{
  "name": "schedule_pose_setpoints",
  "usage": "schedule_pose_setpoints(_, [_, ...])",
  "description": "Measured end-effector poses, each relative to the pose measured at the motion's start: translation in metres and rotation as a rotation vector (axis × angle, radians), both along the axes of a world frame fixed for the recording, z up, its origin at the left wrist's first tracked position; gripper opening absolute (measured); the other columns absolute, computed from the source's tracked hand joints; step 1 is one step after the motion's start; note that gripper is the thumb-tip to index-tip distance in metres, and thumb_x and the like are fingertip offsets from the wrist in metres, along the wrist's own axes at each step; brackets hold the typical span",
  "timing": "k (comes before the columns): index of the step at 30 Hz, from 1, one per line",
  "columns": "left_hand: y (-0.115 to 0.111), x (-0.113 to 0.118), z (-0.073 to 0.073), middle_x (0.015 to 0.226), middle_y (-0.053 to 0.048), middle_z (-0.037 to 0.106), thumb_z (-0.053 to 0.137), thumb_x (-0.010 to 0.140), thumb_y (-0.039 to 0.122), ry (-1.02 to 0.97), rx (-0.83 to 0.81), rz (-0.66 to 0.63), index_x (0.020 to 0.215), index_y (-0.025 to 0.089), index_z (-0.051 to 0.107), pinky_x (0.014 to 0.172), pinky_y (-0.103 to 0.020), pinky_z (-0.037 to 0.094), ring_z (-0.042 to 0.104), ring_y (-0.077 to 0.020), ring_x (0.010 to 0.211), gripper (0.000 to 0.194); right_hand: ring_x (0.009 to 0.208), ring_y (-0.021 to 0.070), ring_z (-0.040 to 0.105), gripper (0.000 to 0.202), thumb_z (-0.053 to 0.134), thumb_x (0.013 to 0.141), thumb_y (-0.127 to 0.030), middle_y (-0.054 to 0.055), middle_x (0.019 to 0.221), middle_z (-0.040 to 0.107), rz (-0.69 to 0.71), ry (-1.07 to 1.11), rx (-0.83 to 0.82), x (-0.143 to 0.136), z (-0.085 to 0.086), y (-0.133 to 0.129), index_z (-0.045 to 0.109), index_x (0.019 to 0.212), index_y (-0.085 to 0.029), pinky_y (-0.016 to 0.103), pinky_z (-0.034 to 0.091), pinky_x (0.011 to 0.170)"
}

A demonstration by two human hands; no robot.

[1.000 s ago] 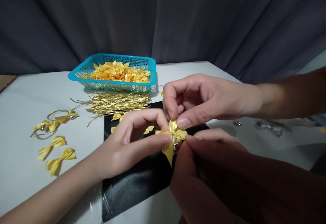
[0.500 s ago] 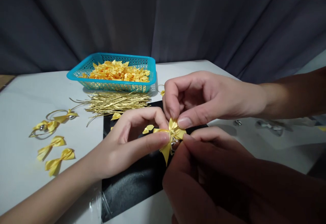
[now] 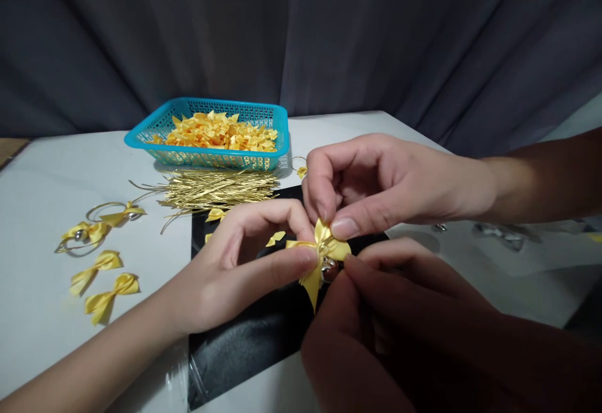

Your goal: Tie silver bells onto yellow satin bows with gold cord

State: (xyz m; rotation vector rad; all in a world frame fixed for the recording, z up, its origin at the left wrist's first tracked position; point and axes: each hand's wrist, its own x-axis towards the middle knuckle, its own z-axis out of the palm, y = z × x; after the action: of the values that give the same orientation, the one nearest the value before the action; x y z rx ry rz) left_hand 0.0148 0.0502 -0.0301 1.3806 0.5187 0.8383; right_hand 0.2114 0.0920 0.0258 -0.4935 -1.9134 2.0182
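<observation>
Thumb and finger of my left hand (image 3: 235, 269) pinch the left side of a yellow ribbon bow (image 3: 335, 249), over a black sheet (image 3: 244, 350). From the right, my right hand (image 3: 399, 178) pinches its upper part, the other fingers curled. A round silver bell (image 3: 328, 270) sits at the bow's middle, with thin gold wire by the knot. Shadowed hands, apparently a co-worker's (image 3: 437, 294), reach in from the lower right, fingertips at the bow's right edge and the bell. Their grip is partly hidden.
A blue basket (image 3: 207, 150) of yellow bows stands at the back, behind a pile of gold wire ties (image 3: 219, 188). Loose bows (image 3: 111, 297) and bows with bells and wire (image 3: 87, 234) lie left. A clear plastic bag (image 3: 503, 234) lies right.
The bow and the hands around it have shifted slightly right and down. More of the silver bell shows now. Both my hands keep their pinch.
</observation>
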Motion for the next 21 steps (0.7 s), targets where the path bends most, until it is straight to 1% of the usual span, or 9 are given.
schedule_pose_setpoints(3, [0.0001, 0.0002, 0.0009, 0.074, 0.005, 0.058, 0.066, 0.080, 0.025, 0.006, -0.026, 0.003, 0.072, 0.021, 0.059, 0.063, -0.017, 0.043, 0.052, -0.0098, 0.072, 0.011, 0.081, 0.0052, 0.059, 0.013, 0.057, 0.081, 0.006, 0.003, 0.088, 0.060, 0.013, 0.015, 0.033, 0.0000, -0.0002, 0.0010, 0.050, 0.086, -0.004, 0.015, 0.051, 0.073])
schedule_pose_setpoints(7, [-0.0002, 0.0011, 0.0013, 0.072, 0.005, 0.058, 0.066, 0.079, 0.023, -0.017, -0.062, 0.002, 0.071, 0.021, 0.059, 0.058, -0.017, 0.042, 0.051, -0.0098, 0.069, 0.011, 0.081, 0.0063, 0.059, 0.012, 0.056, 0.081, 0.005, 0.003, 0.087, 0.060, 0.006, 0.011, 0.057, 0.0004, -0.0010, 0.0001, 0.050, 0.085, -0.004, 0.017, 0.051, 0.073])
schedule_pose_setpoints(10, [-0.0011, 0.0014, 0.0017, 0.071, 0.005, 0.058, 0.066, 0.078, 0.022, -0.023, -0.075, 0.006, 0.070, 0.020, 0.059, 0.055, -0.017, 0.041, 0.052, -0.0096, 0.068, 0.011, 0.080, 0.0055, 0.059, 0.013, 0.056, 0.080, 0.006, 0.003, 0.087, 0.060, -0.001, 0.008, 0.056, 0.0002, -0.0011, -0.0008, 0.050, 0.086, -0.004, 0.016, 0.050, 0.072])
schedule_pose_setpoints(16, [-0.0021, 0.0011, 0.0045, 0.069, 0.004, 0.059, 0.065, 0.077, 0.019, -0.011, -0.082, 0.021, 0.069, 0.020, 0.059, 0.054, -0.018, 0.042, 0.052, -0.0106, 0.065, 0.010, 0.079, 0.0039, 0.057, 0.012, 0.056, 0.082, 0.004, 0.002, 0.088, 0.059, 0.006, 0.011, 0.068, 0.0007, -0.0025, -0.0008, 0.050, 0.087, -0.005, 0.015, 0.050, 0.072])
schedule_pose_setpoints(21, [-0.0022, 0.0007, 0.0063, 0.071, 0.003, 0.059, 0.066, 0.078, 0.021, -0.005, -0.092, 0.004, 0.070, 0.020, 0.060, 0.057, -0.019, 0.043, 0.053, -0.0110, 0.066, 0.010, 0.077, 0.0034, 0.058, 0.012, 0.057, 0.082, 0.004, 0.002, 0.087, 0.060, 0.018, 0.045, 0.021, -0.0001, -0.0026, -0.0007, 0.050, 0.087, -0.004, 0.014, 0.050, 0.071])
